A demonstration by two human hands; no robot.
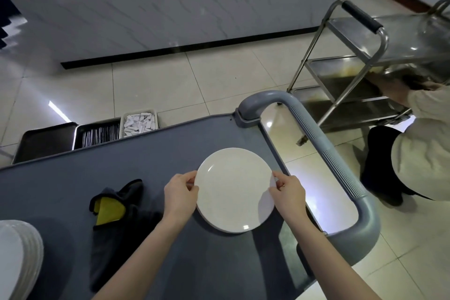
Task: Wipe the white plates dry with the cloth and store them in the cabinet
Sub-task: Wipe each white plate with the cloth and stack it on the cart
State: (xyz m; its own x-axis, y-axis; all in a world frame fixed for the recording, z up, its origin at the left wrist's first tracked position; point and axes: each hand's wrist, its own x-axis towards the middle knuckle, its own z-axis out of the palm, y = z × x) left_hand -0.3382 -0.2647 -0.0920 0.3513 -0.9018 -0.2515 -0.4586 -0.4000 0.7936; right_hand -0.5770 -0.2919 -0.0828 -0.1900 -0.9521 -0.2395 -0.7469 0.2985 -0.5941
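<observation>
Grey cart top point(73, 190) carries the task items. Far left of the held white plate point(233, 190) stands a stack of white plates point(14, 258). Nearer left of it, the dark cloth point(114, 207), yellow patch showing, lies crumpled. My left hand point(180, 192) pinches the plate's left rim, and my right hand point(288, 193) pinches its right rim. The plate is level; I cannot tell whether it rests on the cart. Right of the plate are the cart handle point(328, 151), a steel trolley point(353, 61) and a crouching person point(423, 148).

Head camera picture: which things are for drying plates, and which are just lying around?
For the job: round white plate, held by left hand and right hand; dark grey-and-yellow cloth; stack of white plates.
Lying about: shiny steel trolley; white basket of packets; dark metal tray.
</observation>
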